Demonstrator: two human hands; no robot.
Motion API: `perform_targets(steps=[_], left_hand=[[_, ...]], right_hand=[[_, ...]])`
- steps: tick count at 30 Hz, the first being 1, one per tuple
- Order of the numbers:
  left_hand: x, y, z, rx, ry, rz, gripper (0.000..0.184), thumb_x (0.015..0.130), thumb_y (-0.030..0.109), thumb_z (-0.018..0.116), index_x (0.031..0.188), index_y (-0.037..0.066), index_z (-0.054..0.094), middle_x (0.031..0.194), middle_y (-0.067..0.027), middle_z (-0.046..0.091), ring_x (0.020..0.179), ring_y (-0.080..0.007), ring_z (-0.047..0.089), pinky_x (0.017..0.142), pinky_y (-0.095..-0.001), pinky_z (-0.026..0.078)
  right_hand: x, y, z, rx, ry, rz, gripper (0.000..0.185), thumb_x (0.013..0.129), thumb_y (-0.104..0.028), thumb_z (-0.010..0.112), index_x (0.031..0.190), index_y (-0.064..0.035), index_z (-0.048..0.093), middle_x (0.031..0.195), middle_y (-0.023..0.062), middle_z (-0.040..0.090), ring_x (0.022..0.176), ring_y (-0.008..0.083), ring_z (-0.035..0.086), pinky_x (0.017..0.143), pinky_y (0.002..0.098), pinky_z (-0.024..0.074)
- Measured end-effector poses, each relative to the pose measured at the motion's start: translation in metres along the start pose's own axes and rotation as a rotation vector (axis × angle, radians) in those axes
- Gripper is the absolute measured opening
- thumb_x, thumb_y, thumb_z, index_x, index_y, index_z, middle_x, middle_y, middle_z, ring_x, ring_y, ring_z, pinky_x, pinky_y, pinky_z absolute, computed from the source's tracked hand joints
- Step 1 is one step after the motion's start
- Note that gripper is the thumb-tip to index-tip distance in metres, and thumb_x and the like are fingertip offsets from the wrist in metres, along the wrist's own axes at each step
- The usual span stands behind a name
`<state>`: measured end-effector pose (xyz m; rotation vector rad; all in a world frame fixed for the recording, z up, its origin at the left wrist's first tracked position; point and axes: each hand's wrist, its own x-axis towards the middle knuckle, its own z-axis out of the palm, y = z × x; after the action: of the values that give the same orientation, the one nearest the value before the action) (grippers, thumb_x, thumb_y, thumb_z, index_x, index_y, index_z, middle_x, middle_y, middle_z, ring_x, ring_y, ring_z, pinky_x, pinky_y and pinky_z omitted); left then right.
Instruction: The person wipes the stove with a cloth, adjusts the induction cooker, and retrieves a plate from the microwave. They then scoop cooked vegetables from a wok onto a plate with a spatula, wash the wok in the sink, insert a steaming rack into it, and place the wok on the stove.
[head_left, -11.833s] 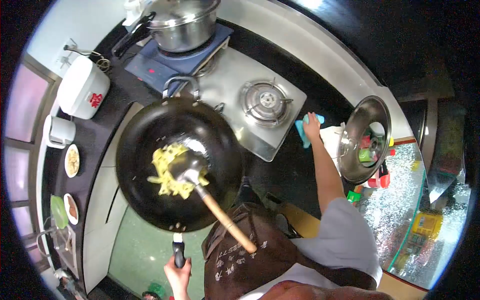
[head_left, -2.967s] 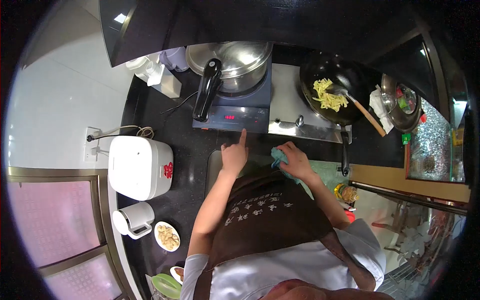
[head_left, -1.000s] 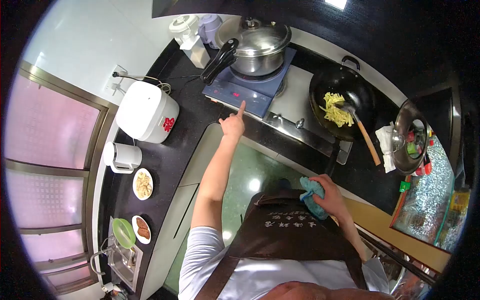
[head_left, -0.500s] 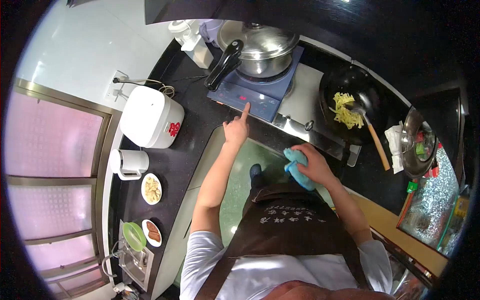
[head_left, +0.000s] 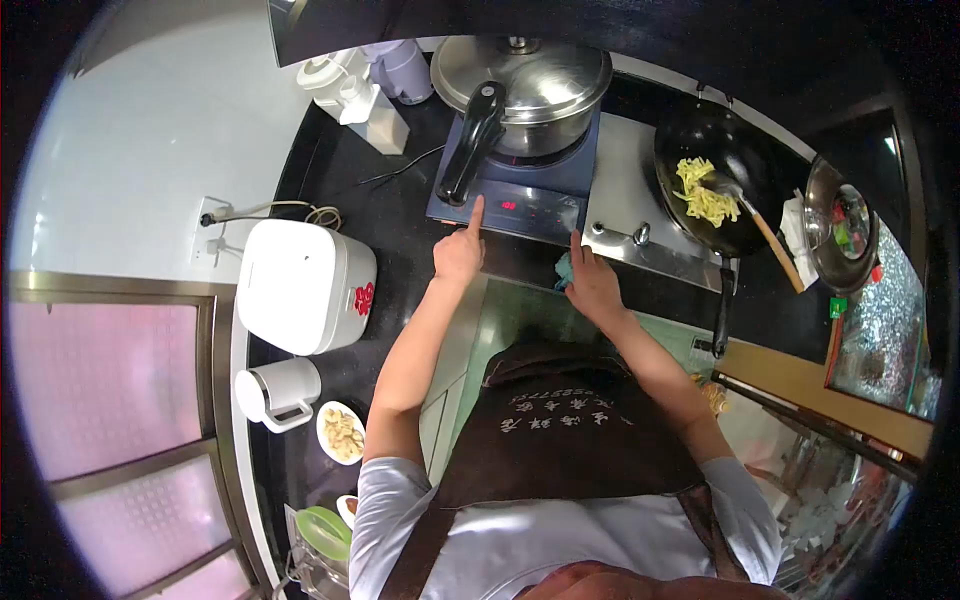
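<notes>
My left hand stretches its index finger to the left part of the control panel of a blue induction cooker, its other fingers curled and holding nothing. A red display glows on that panel. My right hand grips a bluish cloth while its index finger reaches up to the panel's right front corner. On the induction cooker stands a lidded steel pressure cooker, its black handle slanting down towards my left fingertip. Whether either fingertip presses the panel I cannot tell.
At the right, a black wok holds pale yellow-green strips and a wooden-handled spatula. A steel bowl is beyond it. A white rice cooker, a white jug and a plate of food stand left.
My right hand has moved up and left with the cloth, extending its index finger to the panel. My left index finger has shifted left along it. The camera view has shifted.
</notes>
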<state>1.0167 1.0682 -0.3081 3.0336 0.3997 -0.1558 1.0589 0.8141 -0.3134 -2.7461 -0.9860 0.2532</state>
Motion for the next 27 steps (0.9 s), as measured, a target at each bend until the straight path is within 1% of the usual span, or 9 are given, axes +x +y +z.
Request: perform_targets(steps=[1,4,7,13,19,22,25,27], left_hand=[[0.002,-0.001,-0.002,0.003,-0.014,0.012,0.086,0.08,0.023,0.061,0.149,0.022,0.01,0.067,-0.0139,0.064,0.057,-0.0291,0.065,0.052,-0.0407,0.053],[0.007,-0.006,0.001,0.021,-0.023,0.066,0.084,0.081,0.024,0.06,0.149,0.021,0.011,0.067,-0.0139,0.065,0.057,-0.0294,0.065,0.051,-0.0401,0.052],[0.009,-0.01,0.005,0.035,-0.032,0.085,0.082,0.081,0.024,0.059,0.149,0.021,0.013,0.065,-0.013,0.065,0.055,-0.0296,0.065,0.05,-0.0391,0.052],[0.008,-0.01,0.001,-0.009,0.024,0.133,0.081,0.08,0.021,0.059,0.149,0.019,0.016,0.062,-0.0114,0.064,0.054,-0.0282,0.064,0.049,-0.0392,0.05],[0.007,-0.01,0.003,-0.026,0.0,0.12,0.082,0.077,0.017,0.059,0.148,0.018,0.019,0.059,-0.0117,0.062,0.052,-0.0284,0.063,0.048,-0.0396,0.049],[0.004,-0.008,-0.006,-0.082,0.054,0.123,0.083,0.076,0.016,0.06,0.148,0.018,0.018,0.058,-0.0116,0.061,0.051,-0.0286,0.062,0.047,-0.0402,0.049],[-0.003,0.0,-0.007,-0.185,0.126,0.199,0.084,0.075,0.014,0.06,0.148,0.017,0.018,0.056,-0.0102,0.06,0.049,-0.0281,0.061,0.046,-0.0403,0.048],[-0.012,0.014,-0.012,-0.149,0.108,0.236,0.083,0.077,0.013,0.059,0.149,0.018,0.017,0.055,-0.0097,0.059,0.047,-0.0259,0.059,0.043,-0.0378,0.046]], right_hand=[[-0.001,-0.004,0.0,-0.038,-0.003,0.01,0.092,0.069,-0.016,0.072,0.142,0.0072,0.02,0.112,0.0202,0.054,0.093,0.0307,0.061,0.076,0.0344,0.0537],[-0.002,-0.009,0.01,-0.168,0.092,0.017,0.095,0.067,-0.015,0.072,0.142,0.0083,0.019,0.108,0.0191,0.055,0.09,0.0296,0.061,0.076,0.0339,0.0533],[-0.003,-0.013,0.009,-0.115,0.065,0.06,0.097,0.065,-0.015,0.073,0.142,0.0083,0.019,0.107,0.0177,0.055,0.09,0.0282,0.061,0.076,0.0335,0.0531],[-0.002,-0.016,0.009,-0.148,0.025,0.095,0.099,0.064,-0.017,0.073,0.142,0.0069,0.018,0.109,0.0163,0.054,0.09,0.028,0.061,0.077,0.0326,0.0529],[-0.002,-0.019,0.007,-0.134,0.014,0.123,0.101,0.064,-0.02,0.076,0.143,0.0062,0.017,0.111,0.0177,0.053,0.092,0.0295,0.061,0.078,0.0334,0.0531],[-0.003,-0.02,0.006,-0.133,0.049,0.115,0.1,0.064,-0.019,0.076,0.142,0.0062,0.018,0.109,0.0172,0.054,0.089,0.0296,0.061,0.076,0.0329,0.0536],[-0.003,-0.018,0.009,-0.114,0.116,0.089,0.098,0.064,-0.017,0.076,0.141,0.0063,0.02,0.107,0.0162,0.054,0.087,0.0293,0.062,0.074,0.0326,0.0538],[-0.002,-0.018,0.01,-0.122,0.118,0.095,0.098,0.064,-0.017,0.076,0.141,0.0063,0.021,0.105,0.0158,0.055,0.086,0.0287,0.062,0.074,0.0326,0.0539]])
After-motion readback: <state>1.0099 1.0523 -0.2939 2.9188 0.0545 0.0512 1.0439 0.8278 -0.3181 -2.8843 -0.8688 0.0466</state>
